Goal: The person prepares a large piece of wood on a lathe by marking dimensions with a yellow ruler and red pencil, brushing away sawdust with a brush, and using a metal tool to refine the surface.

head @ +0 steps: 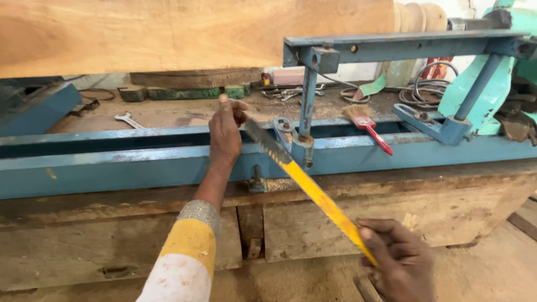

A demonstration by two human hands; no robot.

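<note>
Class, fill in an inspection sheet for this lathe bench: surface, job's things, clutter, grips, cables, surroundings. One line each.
Surface: blue lathe bed on a worn wooden bench, dusted with sawdust.
Job's things: yellow saw blade, toothed, its grey end up by the left hand; large wood blank mounted above.
Clutter: red-handled brush, spanner, more tools at the back.
Grips: left hand at the blade's upper end; right hand closed on its lower end.
Cables: coiled cable near the green tailstock.
Surroundings: sawdust-covered floor; nothing else seen.
</note>
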